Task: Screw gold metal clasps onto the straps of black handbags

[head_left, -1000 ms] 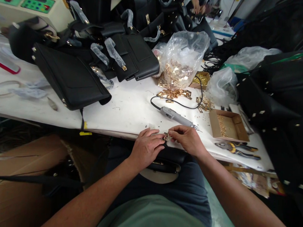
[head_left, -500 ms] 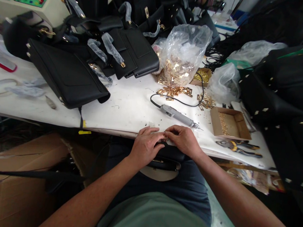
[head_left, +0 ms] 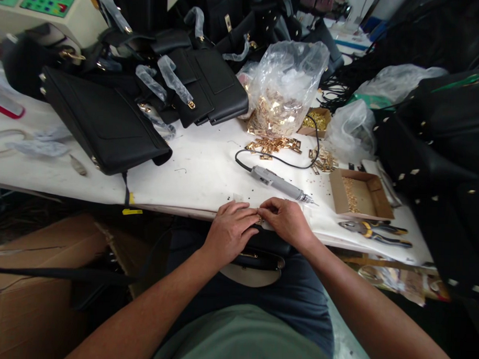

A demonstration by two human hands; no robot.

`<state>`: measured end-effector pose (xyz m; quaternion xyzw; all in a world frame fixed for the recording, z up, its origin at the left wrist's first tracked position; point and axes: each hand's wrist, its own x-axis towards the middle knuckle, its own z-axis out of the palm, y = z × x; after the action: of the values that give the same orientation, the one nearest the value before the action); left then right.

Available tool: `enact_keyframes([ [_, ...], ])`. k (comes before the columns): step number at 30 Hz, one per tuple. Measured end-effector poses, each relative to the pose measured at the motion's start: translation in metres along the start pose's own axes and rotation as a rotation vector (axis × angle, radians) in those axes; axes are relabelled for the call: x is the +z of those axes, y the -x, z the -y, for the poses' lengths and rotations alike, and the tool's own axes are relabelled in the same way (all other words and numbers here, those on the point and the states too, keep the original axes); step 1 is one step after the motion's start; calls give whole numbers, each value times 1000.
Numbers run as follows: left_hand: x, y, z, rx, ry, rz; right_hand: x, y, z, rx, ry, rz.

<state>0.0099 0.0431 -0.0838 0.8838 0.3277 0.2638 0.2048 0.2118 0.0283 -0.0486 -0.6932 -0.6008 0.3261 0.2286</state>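
Note:
A black handbag (head_left: 269, 242) lies on my lap against the table edge, its pale-lined flap (head_left: 252, 274) hanging towards me. My left hand (head_left: 230, 232) grips the bag's upper part, fingers across the top and thumb on the near side. Between my hands shows a small gold metal fitting (head_left: 260, 221), mostly covered by fingers. My right hand (head_left: 288, 221) is closed in a pinch at that fitting, thumb and forefinger together; what lies between those fingertips is too small to make out. Just beyond my hands, a grey electric screwdriver (head_left: 279, 183) rests on the table.
Black bags (head_left: 104, 117) crowd the back left. A clear plastic bag (head_left: 288, 87) of gold fittings stands beyond loose gold fittings (head_left: 274, 144). To the right are a cardboard box (head_left: 374, 197) with tiny gold pieces and pliers (head_left: 373, 232). A cardboard carton (head_left: 34, 298) stands lower left.
The view has shifted slightly. Both hands stay at the same place on the bag, with the right fingertips shifting only slightly at the gold fitting.

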Motion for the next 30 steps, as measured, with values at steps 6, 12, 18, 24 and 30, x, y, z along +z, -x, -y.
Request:
enact_keyframes([
  [6,-4,-1,-5,-10,-35,11,1,-4,1,9,35,-1],
  [12,-5,0,-8,38,-96,-10,0,-5,-2,-14,-16,14],
  [18,-11,-4,-14,39,-150,58,-5,3,-3,-78,-94,40],
  [24,-13,-5,-15,18,-148,79,-3,5,-10,-141,-51,5],
  [30,-9,-2,-11,32,-134,41,-12,4,-14,-145,0,48],
])
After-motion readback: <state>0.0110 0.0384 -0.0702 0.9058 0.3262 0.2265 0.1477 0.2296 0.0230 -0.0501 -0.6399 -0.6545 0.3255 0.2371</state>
